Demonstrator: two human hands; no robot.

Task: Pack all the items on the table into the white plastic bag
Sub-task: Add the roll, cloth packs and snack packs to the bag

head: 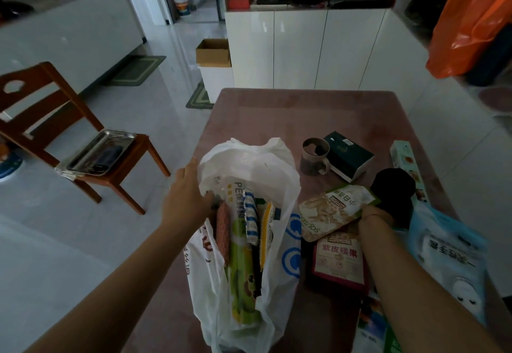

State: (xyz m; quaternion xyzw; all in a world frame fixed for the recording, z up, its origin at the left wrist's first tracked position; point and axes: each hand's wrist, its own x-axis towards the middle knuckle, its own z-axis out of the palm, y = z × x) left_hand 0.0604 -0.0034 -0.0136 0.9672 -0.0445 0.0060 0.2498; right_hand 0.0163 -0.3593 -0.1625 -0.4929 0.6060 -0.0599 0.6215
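- Broadly, the pink table (291, 114) carries everything, with the person standing at its near edge.
- Next in size, the white plastic bag (279, 269) lies on the table's left half with its mouth open towards the far side and its long axis running near to far. Inside it sit a green cling-film box (240, 264) lying lengthwise along the bag, a reddish-brown stick (223, 230) beside it, and several flat foil-edged packets (267, 225) standing on edge.
- To the right, a pale blue glove pack (454, 258) lies flat at the table's right edge.
- A dark red nut pouch (339, 262) lies flat just beside the bag.
- A dark green box (350, 155) rests further back, touching a mug (314, 158).
- A beige snack pouch (329, 211) tilts above the red pouch, its long axis pointing left towards the bag.
- Its right end is pinched by the right hand (372, 214), in front of a black round object (393, 194).
- Lastly, the left hand (188, 200) has fingers loosely together, gripping the bag's left rim.
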